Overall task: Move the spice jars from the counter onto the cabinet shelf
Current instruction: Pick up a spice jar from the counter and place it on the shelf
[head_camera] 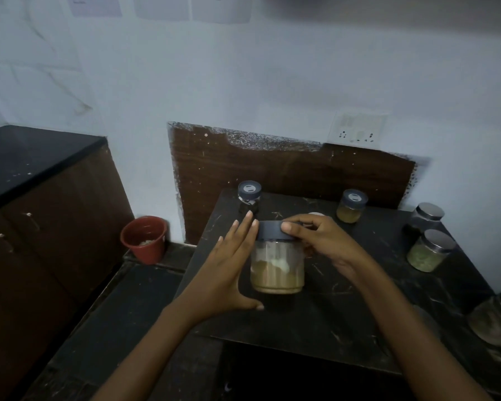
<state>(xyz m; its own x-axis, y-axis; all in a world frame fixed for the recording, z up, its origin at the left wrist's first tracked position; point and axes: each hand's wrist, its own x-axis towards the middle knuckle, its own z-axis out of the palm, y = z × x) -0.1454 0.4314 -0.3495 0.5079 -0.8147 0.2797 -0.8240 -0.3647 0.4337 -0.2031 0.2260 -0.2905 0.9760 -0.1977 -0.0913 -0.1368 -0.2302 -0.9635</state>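
A clear jar of tan powder (pixel 277 270) with a dark grey lid stands in the middle of the dark counter (pixel 344 314). My right hand (pixel 321 241) pinches the lid from the right. Against the jar's left side lies my left hand (pixel 229 270), fingers stretched flat and thumb curled under its base. At the back stand a dark-lidded jar with dark contents (pixel 248 198) and a dark-lidded jar of yellow powder (pixel 351 206). Along the right edge are a steel-lidded jar (pixel 427 219), a steel-lidded jar of green spice (pixel 428 251), and a blurred jar (pixel 495 321).
A red pot (pixel 145 240) sits on the floor-level ledge left of the counter. A black-topped brown cabinet (pixel 41 198) runs along the left. A brown wooden panel (pixel 287 175) and a wall socket (pixel 357 131) are behind the counter. A small pale round object (pixel 315 214) shows behind my right hand.
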